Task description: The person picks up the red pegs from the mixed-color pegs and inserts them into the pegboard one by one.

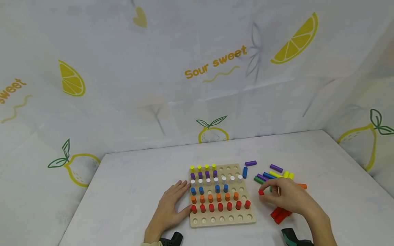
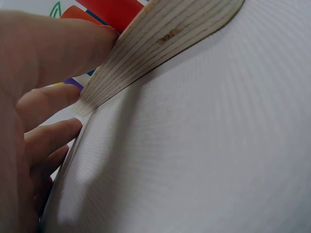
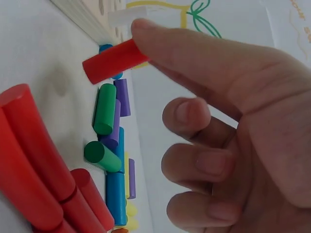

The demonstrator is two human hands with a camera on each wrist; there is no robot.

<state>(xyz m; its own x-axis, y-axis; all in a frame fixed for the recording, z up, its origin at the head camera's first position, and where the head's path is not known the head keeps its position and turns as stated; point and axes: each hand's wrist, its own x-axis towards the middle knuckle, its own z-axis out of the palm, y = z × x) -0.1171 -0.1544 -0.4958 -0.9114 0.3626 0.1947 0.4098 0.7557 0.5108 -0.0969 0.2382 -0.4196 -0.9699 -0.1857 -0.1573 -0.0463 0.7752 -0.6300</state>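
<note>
A wooden peg board (image 1: 223,222) bears rows of coloured pegs: yellow at the back, then purple, white, blue, orange and red. Its front row shows bare holes. At its left side rests my left hand (image 1: 170,207), fingers extended, the thumb beside the end of the red row. In the left wrist view the thumb (image 2: 63,46) touches the board's edge (image 2: 160,41). Right of the board, my right hand (image 1: 290,197) pinches a red peg (image 3: 114,60) between thumb and index finger, above the table. The other fingers curl loosely around nothing.
Loose red pegs (image 1: 281,216) lie beneath the right hand. Behind it are loose green (image 1: 259,180), blue (image 1: 269,175), purple (image 1: 276,168), yellow (image 1: 286,174) and orange pegs (image 1: 303,186). A blue peg (image 1: 245,172) and a purple peg (image 1: 250,163) lie near the board's back right corner.
</note>
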